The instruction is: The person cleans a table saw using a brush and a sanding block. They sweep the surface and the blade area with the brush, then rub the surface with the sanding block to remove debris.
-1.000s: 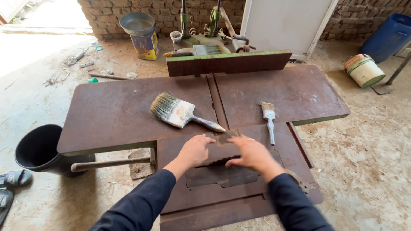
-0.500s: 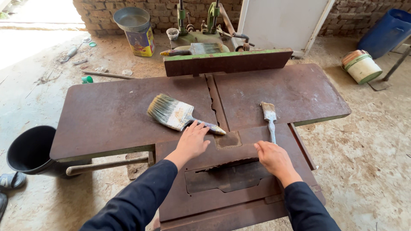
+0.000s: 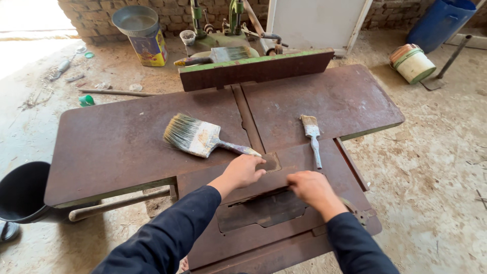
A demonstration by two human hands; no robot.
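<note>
A black bucket (image 3: 23, 193) stands on the floor at the table's left end, its inside too dark to make out. Farther back a yellow tin (image 3: 147, 43) carries a shallow grey pan (image 3: 134, 20) on top; a white pail with a green band (image 3: 413, 63) lies tilted by a blue drum (image 3: 439, 23).

The rusty brown metal table (image 3: 116, 142) is flat plate, split by a narrow slot, with a green-edged fence (image 3: 256, 68) upright along its far side. On it lie a wide paint-caked brush (image 3: 200, 138) — bristles fanned and pale — and, well apart, a narrow brush (image 3: 312, 137).

The left hand (image 3: 243, 171) lies flat, fingers loosely together, just beside the wide brush's handle tip. The right hand (image 3: 312, 187) presses palm-down, fingers closed, at the edge of a rectangular opening (image 3: 258, 209). Dusty concrete floor, brick wall behind.
</note>
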